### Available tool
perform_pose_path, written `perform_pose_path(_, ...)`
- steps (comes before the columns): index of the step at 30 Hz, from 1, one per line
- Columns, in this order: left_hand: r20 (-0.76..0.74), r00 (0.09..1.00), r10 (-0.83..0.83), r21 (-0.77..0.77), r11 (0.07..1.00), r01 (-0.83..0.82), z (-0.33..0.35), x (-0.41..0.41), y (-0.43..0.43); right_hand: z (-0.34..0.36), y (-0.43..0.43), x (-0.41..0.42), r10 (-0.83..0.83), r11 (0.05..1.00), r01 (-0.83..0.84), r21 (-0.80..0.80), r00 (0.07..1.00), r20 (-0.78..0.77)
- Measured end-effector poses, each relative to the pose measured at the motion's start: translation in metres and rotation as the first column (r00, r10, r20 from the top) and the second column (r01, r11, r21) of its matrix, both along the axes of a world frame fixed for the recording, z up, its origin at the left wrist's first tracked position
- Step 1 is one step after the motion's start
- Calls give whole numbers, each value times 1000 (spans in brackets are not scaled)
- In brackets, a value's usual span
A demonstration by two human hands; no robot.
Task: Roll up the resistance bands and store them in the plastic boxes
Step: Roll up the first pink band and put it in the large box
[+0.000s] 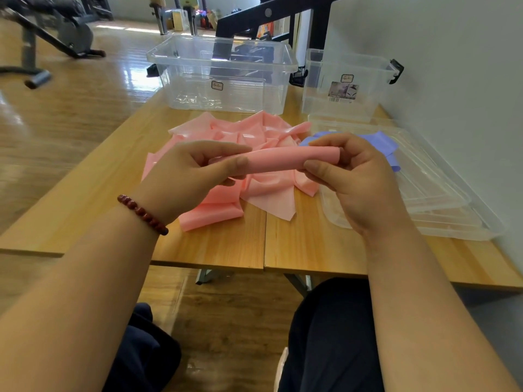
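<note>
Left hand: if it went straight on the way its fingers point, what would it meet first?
Probably the right hand, which pinches the other end of the pink rolled band that the left hand holds; depth is uncertain.

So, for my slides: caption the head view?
Left hand and right hand pinch a partly rolled pink resistance band above the wooden table; large box and small box stand open behind.

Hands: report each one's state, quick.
The left hand grips the pink roll at its left end.
The right hand pinches the roll's right end.
</note>
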State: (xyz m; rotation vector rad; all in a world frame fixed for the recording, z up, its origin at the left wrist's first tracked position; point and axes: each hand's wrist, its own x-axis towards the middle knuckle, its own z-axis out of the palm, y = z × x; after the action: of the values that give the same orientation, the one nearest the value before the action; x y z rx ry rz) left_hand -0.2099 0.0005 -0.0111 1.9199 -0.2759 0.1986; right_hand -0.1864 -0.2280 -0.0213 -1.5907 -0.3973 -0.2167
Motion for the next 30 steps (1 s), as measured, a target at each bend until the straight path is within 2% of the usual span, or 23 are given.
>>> perform_pose_path(4,10,1000,24,-83,996,-24,-1,1,-1,-3,-2,3,-33,998,37,-57,998,60)
perform_pose_path(8,96,990,101,-37,994,-98,-5,3,0,-6,-1,5,-72,979,90,-185,992,100)
perform_pose_path(11,176,973,150,93,981,-168,-8,3,-2,-9,1,5,-133,880,213,-424,969,209)
perform_pose_path(14,233,964,130,107,982,-158,-12,4,-5,-10,9,5,-104,761,353,-544,895,435)
perform_pose_path(17,302,948,104,98,985,-140,-14,6,-6,-15,19,6,5,662,456,-594,791,612)
perform_pose_path(23,383,921,73,99,988,-120,-18,9,-2,-14,29,9,-6,617,572,-541,690,724)
perform_pose_path(25,439,897,55,176,974,-145,-18,10,-2,-13,31,11,5,601,603,-525,654,756)
perform_pose_path(27,524,852,3,326,923,-204,-18,11,-2,-14,30,15,36,565,636,-526,618,785)
perform_pose_path(30,569,821,-44,561,751,-348,-18,10,-9,-18,26,18,46,518,671,-531,598,800)
